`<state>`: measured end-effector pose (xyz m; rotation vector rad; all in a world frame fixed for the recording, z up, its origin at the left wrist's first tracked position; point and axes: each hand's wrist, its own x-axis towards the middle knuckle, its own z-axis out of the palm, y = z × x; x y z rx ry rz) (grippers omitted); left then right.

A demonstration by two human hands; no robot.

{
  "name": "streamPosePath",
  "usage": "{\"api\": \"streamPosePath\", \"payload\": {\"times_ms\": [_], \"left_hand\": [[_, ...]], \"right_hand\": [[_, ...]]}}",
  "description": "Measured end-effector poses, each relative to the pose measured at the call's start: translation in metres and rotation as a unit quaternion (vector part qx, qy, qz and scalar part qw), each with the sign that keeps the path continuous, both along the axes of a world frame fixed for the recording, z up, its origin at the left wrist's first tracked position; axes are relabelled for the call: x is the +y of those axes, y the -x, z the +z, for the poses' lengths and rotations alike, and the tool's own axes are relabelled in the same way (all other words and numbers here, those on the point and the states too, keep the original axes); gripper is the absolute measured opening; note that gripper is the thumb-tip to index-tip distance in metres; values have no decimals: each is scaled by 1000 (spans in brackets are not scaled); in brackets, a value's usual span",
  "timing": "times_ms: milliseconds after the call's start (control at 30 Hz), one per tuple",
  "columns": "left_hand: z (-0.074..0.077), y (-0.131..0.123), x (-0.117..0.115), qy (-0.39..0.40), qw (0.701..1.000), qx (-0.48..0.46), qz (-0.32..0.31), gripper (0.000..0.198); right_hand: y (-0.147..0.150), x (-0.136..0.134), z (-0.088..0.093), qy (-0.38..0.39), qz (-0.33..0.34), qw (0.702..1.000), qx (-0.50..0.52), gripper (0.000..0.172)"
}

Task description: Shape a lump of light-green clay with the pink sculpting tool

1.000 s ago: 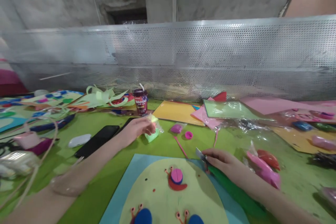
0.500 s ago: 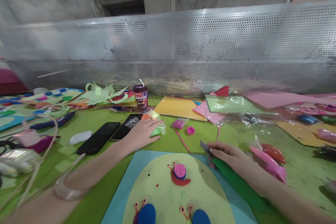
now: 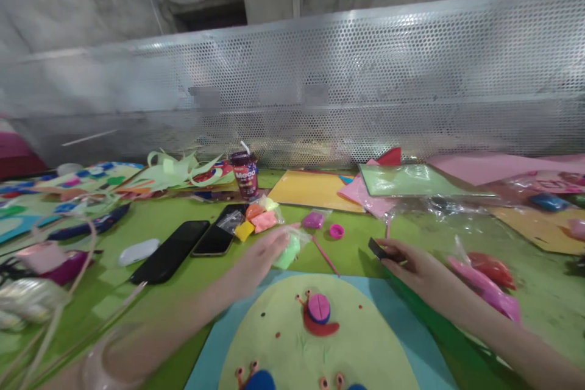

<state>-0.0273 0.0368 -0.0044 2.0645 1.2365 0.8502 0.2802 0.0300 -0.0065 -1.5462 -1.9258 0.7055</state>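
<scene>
My left hand [image 3: 265,259], somewhat blurred, is closed on a small clear bag of light green clay [image 3: 289,251] above the back edge of the picture. My right hand [image 3: 406,259] pinches a flat dark grey, blade-like piece [image 3: 377,249] between thumb and fingers. Under the right hand and forearm runs a long green object [image 3: 439,311], mostly covered, so its kind is unclear. Before me lies the picture [image 3: 320,359], a pale yellow-green round on blue card. On it is a clay snail [image 3: 320,312] with a pink-and-blue shell; two more blue-shelled figures are cut off below.
Left of centre lie orange, pink and yellow clay packets [image 3: 262,219], two phones [image 3: 171,250] and a white case [image 3: 139,251]. A drink cup [image 3: 245,177] stands behind. A pink stick [image 3: 325,255], pink ring [image 3: 337,231] and bagged clay [image 3: 484,286] lie around; a perforated metal panel [image 3: 365,85] rises behind.
My left hand has drawn the light green clay bag away from the other packets, toward me and to the right. My right hand has shifted slightly right, turning the grey piece. The view tilts down slightly.
</scene>
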Motion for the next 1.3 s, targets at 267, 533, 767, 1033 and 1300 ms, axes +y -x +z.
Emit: {"api": "streamPosePath", "payload": {"times_ms": [267, 533, 767, 1033, 1300], "left_hand": [[8, -13, -17, 30, 997, -53, -50, 31], [20, -14, -20, -12, 992, -29, -122, 30], [12, -17, -32, -48, 988, -89, -120, 28], [16, -12, -33, -76, 986, -88, -120, 18], [15, -9, -30, -92, 988, -1, -123, 21]], "right_hand": [[-7, 1, -6, -177, 11, 977, -121, 33], [7, -17, 9, -266, 73, 943, -185, 29], [41, -9, 19, -242, 55, 934, -258, 22], [113, 31, -6, -168, 128, 914, -347, 26], [82, -16, 22, -290, 93, 910, -280, 17]]}}
